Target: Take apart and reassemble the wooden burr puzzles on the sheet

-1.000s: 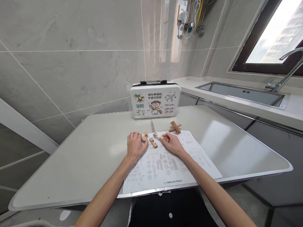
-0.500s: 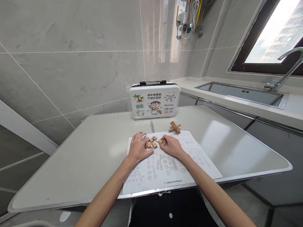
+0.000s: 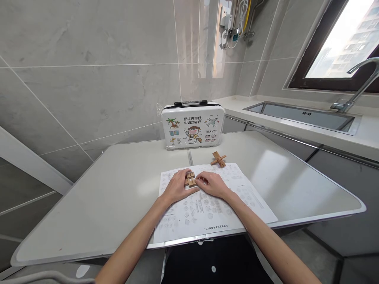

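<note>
Several small wooden puzzle pieces [image 3: 191,179] lie pushed together in a compact cluster on a printed paper sheet [image 3: 207,213]. My left hand [image 3: 179,186] curves round the cluster's left side, its fingers over the far left edge and its thumb stretched out along the near side. From the right, my right hand [image 3: 211,184] presses its bent fingertips against the cluster's edge, thumb and fingers close together. Parts of the pieces are hidden under my fingers. Beyond the right hand, a cross-shaped assembly of wooden sticks [image 3: 218,159] rests at the sheet's far edge.
A white cartoon-printed case [image 3: 194,126] with a black handle stands upright at the back of the pale folding table [image 3: 118,197]. To the right are a counter with a sink [image 3: 302,114] and a faucet [image 3: 359,83]. A tiled wall rises behind.
The loose wooden pieces have been brought together into a tighter cluster. My left hand has moved right and closed in round them; my right hand has shifted slightly left against them.
</note>
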`<state>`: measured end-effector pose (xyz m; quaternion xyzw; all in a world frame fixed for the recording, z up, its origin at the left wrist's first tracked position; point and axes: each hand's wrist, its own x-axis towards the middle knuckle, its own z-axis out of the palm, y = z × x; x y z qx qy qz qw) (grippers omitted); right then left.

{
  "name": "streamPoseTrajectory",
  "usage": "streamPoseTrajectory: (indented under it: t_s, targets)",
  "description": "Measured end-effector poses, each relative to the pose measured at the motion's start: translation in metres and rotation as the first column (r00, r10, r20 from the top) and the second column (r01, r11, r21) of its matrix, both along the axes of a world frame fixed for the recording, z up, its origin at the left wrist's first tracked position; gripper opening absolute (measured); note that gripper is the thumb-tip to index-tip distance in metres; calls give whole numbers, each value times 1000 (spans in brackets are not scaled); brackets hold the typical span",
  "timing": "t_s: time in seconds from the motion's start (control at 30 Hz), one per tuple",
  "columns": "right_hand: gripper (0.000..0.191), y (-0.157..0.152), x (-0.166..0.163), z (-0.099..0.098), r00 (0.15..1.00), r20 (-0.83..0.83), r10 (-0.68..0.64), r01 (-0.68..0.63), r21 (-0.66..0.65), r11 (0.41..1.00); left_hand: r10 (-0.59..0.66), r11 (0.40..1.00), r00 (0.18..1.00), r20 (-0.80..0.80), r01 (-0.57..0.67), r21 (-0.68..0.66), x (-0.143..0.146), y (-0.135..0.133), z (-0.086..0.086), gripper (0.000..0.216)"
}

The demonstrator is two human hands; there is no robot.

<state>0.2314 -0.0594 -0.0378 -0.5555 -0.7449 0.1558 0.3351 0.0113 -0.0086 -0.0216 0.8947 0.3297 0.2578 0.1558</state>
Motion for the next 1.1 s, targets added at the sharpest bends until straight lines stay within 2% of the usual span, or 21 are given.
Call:
streamPoseTrajectory:
  t_s: [0.1,0.27,0.63,0.9,1.1]
  targets:
    - [16,0,0,-1,1000,1,18,-18,-3,1000,-27,999,1000,-1,27,-35,-1,3,-1,60]
    - [19,1,0,-1,1000,-7,3,-3,-16,1000,-27,999,999,21,28,-47,-5,10,-7,61]
    - [29,1,4,-1,999,-42,-20,18,-38,999,214,977,975,55,-213,-23,-36,44,-11,59]
    - [30,2,5,-2,999,-50,-17,14,-45,999,192,981,981,14,-191,-43,-54,56,-10,62]
    - [30,2,5,-2,998,-59,-19,17,-48,999,170,985,985,-17,-170,-10,-57,55,-7,56]
